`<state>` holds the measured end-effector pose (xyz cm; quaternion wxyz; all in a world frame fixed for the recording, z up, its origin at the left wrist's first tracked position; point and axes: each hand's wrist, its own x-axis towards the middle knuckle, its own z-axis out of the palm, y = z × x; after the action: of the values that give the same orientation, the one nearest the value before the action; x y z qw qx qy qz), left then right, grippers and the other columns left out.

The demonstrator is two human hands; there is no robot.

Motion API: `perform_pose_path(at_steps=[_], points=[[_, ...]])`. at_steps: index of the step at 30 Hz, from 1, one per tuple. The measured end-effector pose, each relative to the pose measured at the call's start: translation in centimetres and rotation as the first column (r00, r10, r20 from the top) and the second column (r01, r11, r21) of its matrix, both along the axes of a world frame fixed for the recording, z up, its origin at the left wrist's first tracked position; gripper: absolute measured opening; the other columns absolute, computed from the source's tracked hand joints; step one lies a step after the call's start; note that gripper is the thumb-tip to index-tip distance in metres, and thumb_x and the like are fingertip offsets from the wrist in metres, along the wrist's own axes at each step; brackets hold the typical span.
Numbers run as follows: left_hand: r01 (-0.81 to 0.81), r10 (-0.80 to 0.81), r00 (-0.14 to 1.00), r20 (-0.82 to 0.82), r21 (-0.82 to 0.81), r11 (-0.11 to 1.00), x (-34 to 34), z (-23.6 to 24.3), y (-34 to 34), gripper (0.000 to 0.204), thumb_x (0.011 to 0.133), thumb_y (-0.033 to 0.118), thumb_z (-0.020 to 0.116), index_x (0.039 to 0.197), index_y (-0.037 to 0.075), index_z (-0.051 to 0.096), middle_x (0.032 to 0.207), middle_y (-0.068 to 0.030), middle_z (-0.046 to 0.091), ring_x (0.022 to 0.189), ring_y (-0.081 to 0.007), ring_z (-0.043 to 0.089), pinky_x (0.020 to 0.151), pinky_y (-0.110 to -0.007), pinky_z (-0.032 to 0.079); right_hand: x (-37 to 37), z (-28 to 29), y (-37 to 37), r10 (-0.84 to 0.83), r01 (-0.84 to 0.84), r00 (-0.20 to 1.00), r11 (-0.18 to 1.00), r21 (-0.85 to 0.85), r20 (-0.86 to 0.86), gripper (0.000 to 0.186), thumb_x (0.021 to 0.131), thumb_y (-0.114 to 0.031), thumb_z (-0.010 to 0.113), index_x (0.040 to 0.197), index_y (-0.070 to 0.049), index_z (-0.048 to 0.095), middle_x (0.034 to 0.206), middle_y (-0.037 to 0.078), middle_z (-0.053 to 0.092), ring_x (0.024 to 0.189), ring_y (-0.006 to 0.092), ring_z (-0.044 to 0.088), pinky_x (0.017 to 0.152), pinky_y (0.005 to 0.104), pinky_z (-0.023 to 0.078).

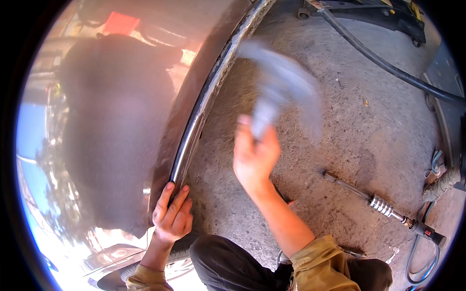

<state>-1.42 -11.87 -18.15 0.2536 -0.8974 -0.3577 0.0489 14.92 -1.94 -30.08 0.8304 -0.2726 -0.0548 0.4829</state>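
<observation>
A glossy grey-brown vehicle panel fills the left side, reflecting sky and trees. A bright metal strip runs along its edge, dented or rough toward the top. The fingers of my left hand curl over the lower part of this strip and grip it; the thumb is out of sight. My right hand is closed round the handle of a grey, hammer-shaped tool, raised right of the strip. The tool is smeared by motion, so its exact shape and whether its head touches the strip cannot be made out.
Concrete floor lies below, with a long metal tool with spring and black end, and cords. A black hose crosses toward a low wheeled jack. A dark object stands right. My knees show below.
</observation>
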Motion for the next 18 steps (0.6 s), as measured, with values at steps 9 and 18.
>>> perform_pose_path(at_steps=[9, 18], points=[[-0.010, 0.011, 0.999, 0.047, -0.026, 1.000, -0.3, -0.3, -0.2, 0.018, 0.074, -0.006, 0.055, 0.086, -0.003, 0.068, 0.111, -0.0172, 0.071, 0.121, -0.0451, 0.057, 0.101, -0.047, 0.051, 1.9, 2.0, -0.1, -0.229, 0.236, 0.961, 0.972, 0.022, -0.155, 0.018, 0.100, -0.007, 0.057, 0.083, -0.006, 0.051, 0.057, -0.003, 0.048, 0.045, 0.0054, 0.040, 0.043, 0.0223, 0.032], [-0.016, 0.017, 0.998, 0.059, -0.011, 1.000, -0.2, -0.6, -0.3, 0.018, 0.075, -0.006, 0.055, 0.087, -0.004, 0.067, 0.111, -0.0165, 0.071, 0.121, -0.0447, 0.057, 0.100, -0.047, 0.051, 2.8, 0.9, 0.0, -0.117, 0.115, 0.993, 0.992, -0.059, -0.034, 0.016, 0.098, -0.013, 0.062, 0.086, -0.004, 0.057, 0.057, -0.002, 0.051, 0.047, 0.0080, 0.049, 0.044, 0.0263, 0.037]])
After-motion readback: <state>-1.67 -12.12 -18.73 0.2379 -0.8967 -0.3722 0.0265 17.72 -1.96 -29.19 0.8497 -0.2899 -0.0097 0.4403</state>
